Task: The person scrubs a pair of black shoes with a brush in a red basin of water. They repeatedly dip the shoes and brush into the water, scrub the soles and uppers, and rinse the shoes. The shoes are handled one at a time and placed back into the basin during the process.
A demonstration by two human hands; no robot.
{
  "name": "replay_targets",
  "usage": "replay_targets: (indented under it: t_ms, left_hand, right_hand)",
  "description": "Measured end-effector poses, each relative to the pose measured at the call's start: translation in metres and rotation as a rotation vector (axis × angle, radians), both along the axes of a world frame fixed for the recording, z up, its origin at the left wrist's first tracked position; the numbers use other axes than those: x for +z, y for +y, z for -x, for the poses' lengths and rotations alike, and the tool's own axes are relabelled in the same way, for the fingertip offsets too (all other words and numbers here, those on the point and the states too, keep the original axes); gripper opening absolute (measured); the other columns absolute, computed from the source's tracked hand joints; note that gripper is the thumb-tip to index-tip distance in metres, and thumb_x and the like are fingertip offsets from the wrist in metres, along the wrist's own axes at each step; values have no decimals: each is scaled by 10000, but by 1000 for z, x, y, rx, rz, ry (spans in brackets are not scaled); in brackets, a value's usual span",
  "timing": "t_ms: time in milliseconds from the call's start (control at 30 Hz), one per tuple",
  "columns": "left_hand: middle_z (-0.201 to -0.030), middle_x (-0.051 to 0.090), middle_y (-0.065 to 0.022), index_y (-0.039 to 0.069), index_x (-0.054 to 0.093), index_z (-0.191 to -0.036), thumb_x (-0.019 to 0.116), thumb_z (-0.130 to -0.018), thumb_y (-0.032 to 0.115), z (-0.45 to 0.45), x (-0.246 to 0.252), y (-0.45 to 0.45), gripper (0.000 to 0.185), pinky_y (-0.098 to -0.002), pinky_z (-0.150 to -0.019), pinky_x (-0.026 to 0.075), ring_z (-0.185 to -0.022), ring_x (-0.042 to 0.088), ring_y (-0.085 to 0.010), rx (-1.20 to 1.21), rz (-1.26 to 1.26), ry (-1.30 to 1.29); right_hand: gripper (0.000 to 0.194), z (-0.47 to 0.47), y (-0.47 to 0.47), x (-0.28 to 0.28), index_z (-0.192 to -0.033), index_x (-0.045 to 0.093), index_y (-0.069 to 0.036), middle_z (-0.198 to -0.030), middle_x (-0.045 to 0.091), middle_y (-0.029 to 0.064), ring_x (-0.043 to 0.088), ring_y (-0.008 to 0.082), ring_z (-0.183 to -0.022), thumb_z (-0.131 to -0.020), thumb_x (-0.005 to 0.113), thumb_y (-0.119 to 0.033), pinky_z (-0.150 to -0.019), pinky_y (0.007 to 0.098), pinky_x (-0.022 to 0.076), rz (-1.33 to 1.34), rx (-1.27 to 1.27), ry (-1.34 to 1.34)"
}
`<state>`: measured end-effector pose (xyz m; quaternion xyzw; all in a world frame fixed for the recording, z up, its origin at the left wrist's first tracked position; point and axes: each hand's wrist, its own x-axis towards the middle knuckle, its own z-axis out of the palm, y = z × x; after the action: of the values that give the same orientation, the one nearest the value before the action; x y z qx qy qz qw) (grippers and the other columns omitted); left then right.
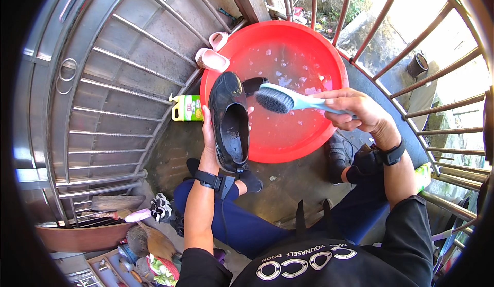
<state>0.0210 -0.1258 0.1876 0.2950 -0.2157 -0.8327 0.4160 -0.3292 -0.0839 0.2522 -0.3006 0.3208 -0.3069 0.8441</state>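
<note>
My left hand grips a black slip-on shoe from beneath, its toe pointing away from me and its opening facing up. My right hand holds the light blue handle of a scrubbing brush with dark grey bristles. The brush head is just right of the shoe, with a gap between them. Below both lies a large red plastic basin with cloudy, sudsy water. Another dark shoe shows partly behind the held one, inside the basin.
Pink clogs rest at the basin's left rim. A green and white pump bottle stands left of the basin. Metal bars enclose the left side, and rusty railings curve along the right. Sneakers and assorted household items lie at lower left.
</note>
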Motion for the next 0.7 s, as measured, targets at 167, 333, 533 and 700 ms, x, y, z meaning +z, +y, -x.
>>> replay_targets:
  t_ms: [167,333,533,700]
  left_hand:
    - [-1220,562,-194,23,421,-1352,360,-872,703,8,11,-1,835,-393,-682,604,-1028,619,-293,52,29,2]
    - [-1308,509,-152,31,382,-1380,353,-870,710,19,21,1,850,-418,-754,586,-1109,578,-305,35,152,76]
    - [-1278,530,-225,15,351,-1399,315,-890,698,11,9,-1,852,-426,-951,479,-1122,569,-319,37,183,-66]
    - [-1245,574,-124,23,460,-1322,401,-918,619,13,-5,1,722,-375,-970,454,-1103,576,-231,62,25,-236]
  right_hand:
    - [386,5,1,-1,-1326,482,-11,-576,354,-34,298,32,-446,-961,478,-138,-357,170,198,-37,-17,-119]
    - [385,-2,7,5,-1315,495,5,-584,346,-42,291,30,-470,-956,482,-132,-392,177,197,8,62,-51]
    - [404,-32,17,14,-1322,492,-12,-622,498,-4,439,89,-498,-939,496,-143,-471,243,364,384,275,324]
    - [479,-93,41,-9,-1322,477,-54,-879,632,162,629,337,-681,-851,561,-77,-598,401,509,1082,164,1049]
